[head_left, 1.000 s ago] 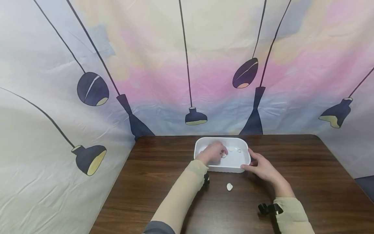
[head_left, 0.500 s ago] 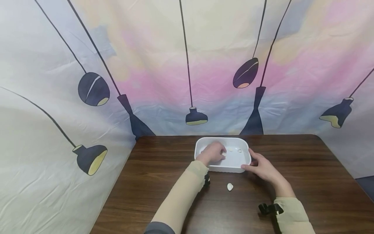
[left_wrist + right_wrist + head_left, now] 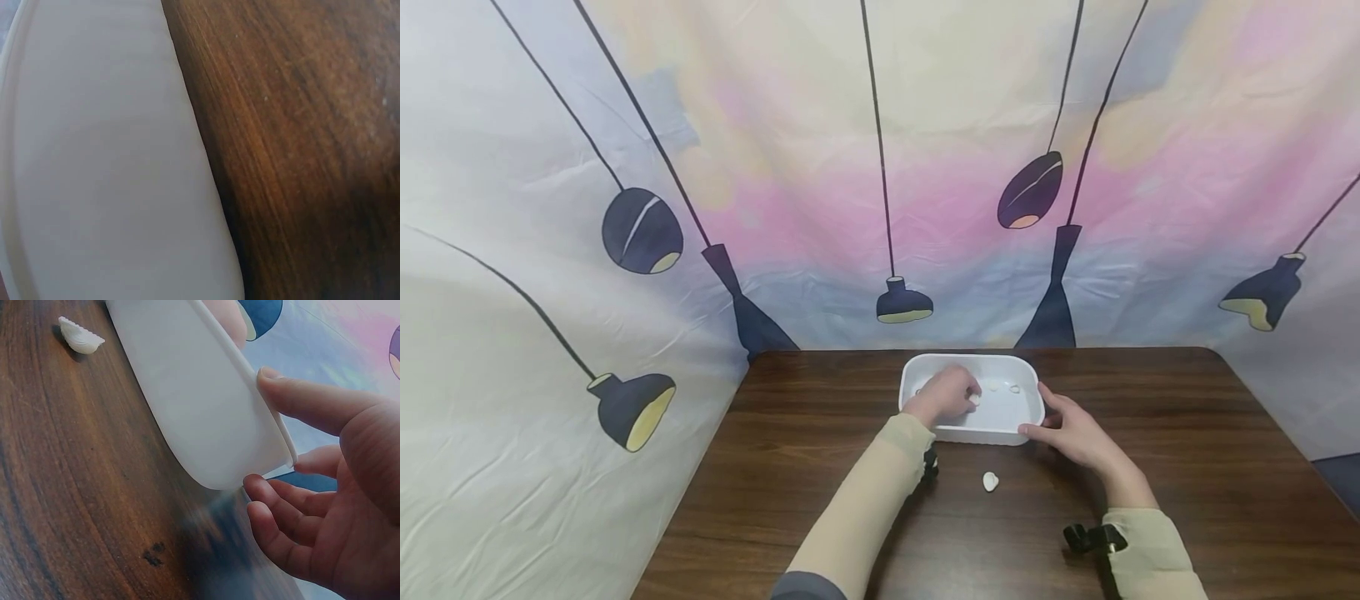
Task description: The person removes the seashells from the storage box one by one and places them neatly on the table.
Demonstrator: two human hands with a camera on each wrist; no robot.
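Observation:
A white plastic tray stands near the far edge of the table with several small pale seashells inside, among them one shell toward the right. My left hand reaches into it over the near rim, the fingers curled down and pinching a small white seashell. My right hand grips the tray's right end, thumb on the near rim and fingers along the side, as the right wrist view also shows. On the table in front of the tray lies another white seashell, ridged in the right wrist view.
The brown wooden table reaches back to a hanging cloth printed with dark lamps. The tray's outer wall fills the left part of the left wrist view.
My left fingers have drawn together round the shell in the tray. The right hand, the tray and the shell on the table have stayed where they were.

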